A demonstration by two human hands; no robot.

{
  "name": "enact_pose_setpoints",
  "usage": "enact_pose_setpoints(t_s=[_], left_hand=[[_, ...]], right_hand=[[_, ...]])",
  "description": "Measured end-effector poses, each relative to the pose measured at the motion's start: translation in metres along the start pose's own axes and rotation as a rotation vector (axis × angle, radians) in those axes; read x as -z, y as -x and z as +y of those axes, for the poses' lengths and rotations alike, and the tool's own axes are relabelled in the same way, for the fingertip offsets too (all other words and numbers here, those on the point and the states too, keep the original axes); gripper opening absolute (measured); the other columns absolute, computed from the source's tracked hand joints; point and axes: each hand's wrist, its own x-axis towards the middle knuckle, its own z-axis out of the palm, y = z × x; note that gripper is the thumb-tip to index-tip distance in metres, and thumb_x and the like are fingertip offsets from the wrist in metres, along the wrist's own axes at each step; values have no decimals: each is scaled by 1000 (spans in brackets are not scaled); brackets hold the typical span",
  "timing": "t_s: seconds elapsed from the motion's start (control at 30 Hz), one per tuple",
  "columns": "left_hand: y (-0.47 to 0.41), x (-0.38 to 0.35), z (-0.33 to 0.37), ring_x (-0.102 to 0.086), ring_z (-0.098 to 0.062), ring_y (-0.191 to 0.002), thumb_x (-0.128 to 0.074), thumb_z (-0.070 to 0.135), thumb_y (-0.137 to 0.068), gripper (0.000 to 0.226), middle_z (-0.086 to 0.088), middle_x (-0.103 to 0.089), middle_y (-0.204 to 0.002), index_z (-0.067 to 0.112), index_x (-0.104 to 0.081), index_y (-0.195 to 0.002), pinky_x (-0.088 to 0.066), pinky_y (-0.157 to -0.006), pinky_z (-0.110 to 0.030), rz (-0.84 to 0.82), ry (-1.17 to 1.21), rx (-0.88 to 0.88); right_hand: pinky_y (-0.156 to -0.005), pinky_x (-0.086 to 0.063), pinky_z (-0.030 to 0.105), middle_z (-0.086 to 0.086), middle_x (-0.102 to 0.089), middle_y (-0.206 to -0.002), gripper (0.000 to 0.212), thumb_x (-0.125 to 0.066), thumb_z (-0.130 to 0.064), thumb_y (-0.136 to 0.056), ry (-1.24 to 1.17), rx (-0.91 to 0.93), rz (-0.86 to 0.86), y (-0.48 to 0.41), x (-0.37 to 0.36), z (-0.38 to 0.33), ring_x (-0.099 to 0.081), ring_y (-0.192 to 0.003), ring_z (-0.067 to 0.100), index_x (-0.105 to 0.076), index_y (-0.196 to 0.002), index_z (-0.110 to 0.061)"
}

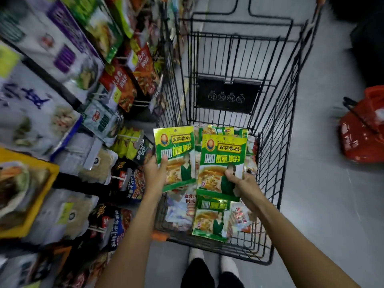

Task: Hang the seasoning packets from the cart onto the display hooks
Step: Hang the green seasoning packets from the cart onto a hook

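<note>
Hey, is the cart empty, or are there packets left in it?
Not empty. Several loose packets lie in the cart, beneath the green packet in the left hand and the green packet in the right hand.

Red basket (362, 140) w/ black handle on grey floor (324, 204), right side.

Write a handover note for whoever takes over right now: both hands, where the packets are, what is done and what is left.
Left hand: grips a green packet at its lower left, held up over the cart.
Right hand: grips a second green packet beside the first.
In the cart: more packets, among them a third green packet lying flat.
Display hooks: on the left, blurred, carrying other goods.
Done: two packets picked up, neither hung yet.
Left: hang both, then the ones in the cart. How many were hung already cannot be told.
</note>
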Motion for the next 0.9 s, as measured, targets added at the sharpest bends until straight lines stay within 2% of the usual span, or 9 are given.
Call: enact_pose_setpoints(t_s=[0.07,0.13,0.23,0.37,0.47,0.57,0.67,0.73,0.9], left_hand=[[10,32,26,-53,-1,-60,-53,23,-96,17,3,-55,-70,7,-59,-96,-39,-53,-10,74,58,-42],[23,67,52,-58,-10,-77,-56,26,-94,20,1,-62,-85,11,-62,-105,-43,-70,-24,164,100,-70],[49,123,89,-48,2,-54,-55,30,-94,20,3,-50,-61,12,-57,-85,-39,-56,-19,359,88,-146],[99,202,135,-34,-8,-37,-55,32,-93,26,-1,-31,-47,10,-52,-81,-29,-35,-11,597,113,-208],[145,261,166,-47,-10,-56,-56,36,-92,22,5,-48,-63,16,-62,-98,-40,-50,-21,733,219,-264],[199,314,192,-57,-1,-74,-56,40,-91,14,16,-60,-84,33,-59,-102,-44,-67,-21,854,266,-358],[251,363,214,-62,-3,-84,-57,37,-91,12,12,-67,-95,30,-62,-98,-48,-76,-26,996,276,-446],[286,394,222,-63,-6,-82,-58,36,-90,9,7,-67,-92,29,-63,-92,-49,-76,-26,1085,287,-476],[376,462,228,-64,-1,-86,-56,51,-83,24,21,-71,-90,33,-63,-97,-51,-76,-20,1281,224,-499]], right_hand=[[-69,-48,39,4,-68,-74,21,-74,-27,-82,48,96,-67,10,-12,-32,-64,-76,25,-60,-79,-11],[-62,-48,28,0,-69,-73,18,-72,-28,-83,75,168,-159,26,-29,-66,-67,-70,18,-62,-82,-12],[-50,-49,21,-7,-68,-61,16,-71,-26,-85,108,283,-300,57,-58,-113,-67,-58,10,-61,-76,-16],[-60,-50,29,-7,-68,-65,15,-69,-27,-86,175,430,-477,113,-105,-167,-67,-68,15,-65,-75,-17],[-59,-52,24,-4,-72,-69,20,-69,-30,-86,249,565,-594,168,-144,-203,-68,-69,6,-65,-78,-12],[-77,-51,41,23,-62,-97,43,-68,-35,-86,294,717,-702,228,-183,-230,-64,-94,18,-63,-101,6],[-59,-46,21,-2,-72,-85,37,-69,-47,-76,297,825,-855,294,-223,-248,-65,-85,14,-68,-91,-13],[-62,-44,24,-12,-66,-78,27,-69,-50,-75,295,881,-953,336,-249,-254,-61,-79,7,-64,-81,-24],[-73,-46,18,-19,-66,-86,36,-69,-48,-77,245,960,-1190,428,-313,-247,-61,-86,7,-66,-89,-13]])
